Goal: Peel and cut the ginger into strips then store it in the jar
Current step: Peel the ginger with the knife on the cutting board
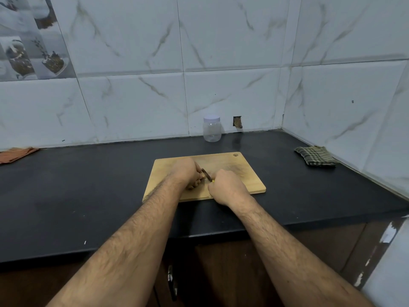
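From the head camera, both hands work over the middle of the wooden cutting board [241, 173] on the dark counter [88, 191]. The left hand [184, 171] has its fingers curled tight around what appears to be the ginger [201, 172], of which only a small brown bit shows past the knuckles. The right hand [225, 185] is closed around a yellow-handled knife [207, 175], its short blade angled up against that brown bit. This looks like the peeling stage, though too little shows to be sure. To do it well, keep the blade shallow so only skin comes off, turn the piece a little between strokes, and keep the left fingertips tucked behind the edge. The jar [212, 129] stands by the wall behind the board, lid on, seemingly empty.
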A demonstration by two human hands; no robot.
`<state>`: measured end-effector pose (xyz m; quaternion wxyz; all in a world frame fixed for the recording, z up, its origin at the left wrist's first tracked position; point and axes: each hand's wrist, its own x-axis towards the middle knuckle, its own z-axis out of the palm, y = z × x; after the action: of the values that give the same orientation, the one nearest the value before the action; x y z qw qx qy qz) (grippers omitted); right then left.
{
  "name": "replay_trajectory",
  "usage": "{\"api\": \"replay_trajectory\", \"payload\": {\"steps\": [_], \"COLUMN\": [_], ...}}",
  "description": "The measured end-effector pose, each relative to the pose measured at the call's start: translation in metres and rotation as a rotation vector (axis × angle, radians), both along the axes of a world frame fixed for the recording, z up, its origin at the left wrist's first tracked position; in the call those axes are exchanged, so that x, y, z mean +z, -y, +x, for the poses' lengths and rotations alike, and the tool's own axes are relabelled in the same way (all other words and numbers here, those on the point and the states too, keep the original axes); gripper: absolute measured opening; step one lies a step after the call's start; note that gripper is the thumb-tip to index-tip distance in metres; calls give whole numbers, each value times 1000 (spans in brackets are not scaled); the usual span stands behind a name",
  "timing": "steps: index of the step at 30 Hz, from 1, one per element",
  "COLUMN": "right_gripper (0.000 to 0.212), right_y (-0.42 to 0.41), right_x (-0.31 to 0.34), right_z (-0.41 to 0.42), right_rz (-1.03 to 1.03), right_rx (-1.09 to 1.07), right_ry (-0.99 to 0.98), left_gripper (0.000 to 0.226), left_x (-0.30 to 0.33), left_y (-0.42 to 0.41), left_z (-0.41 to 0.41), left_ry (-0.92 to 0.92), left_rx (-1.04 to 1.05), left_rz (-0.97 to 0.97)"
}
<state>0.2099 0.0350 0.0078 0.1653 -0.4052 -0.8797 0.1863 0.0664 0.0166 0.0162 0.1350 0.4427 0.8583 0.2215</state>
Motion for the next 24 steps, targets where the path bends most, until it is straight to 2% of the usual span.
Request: {"api": "replay_trajectory", "payload": {"steps": [9, 19, 24], "right_gripper": [15, 11, 11], "right_y": [-4, 1, 13], "right_x": [8, 7, 1], "right_z": [2, -17, -4], "right_rz": [-26, -58, -68], "right_rx": [35, -34, -41], "right_ry": [25, 35, 60], "left_gripper": [14, 19, 15], "left_x": [1, -3, -3], "left_y": [3, 3, 3], "left_z": [2, 0, 0], "left_ry": [-25, -34, 23], "left_rx": [10, 23, 49], "left_rz": [28, 52, 73]}}
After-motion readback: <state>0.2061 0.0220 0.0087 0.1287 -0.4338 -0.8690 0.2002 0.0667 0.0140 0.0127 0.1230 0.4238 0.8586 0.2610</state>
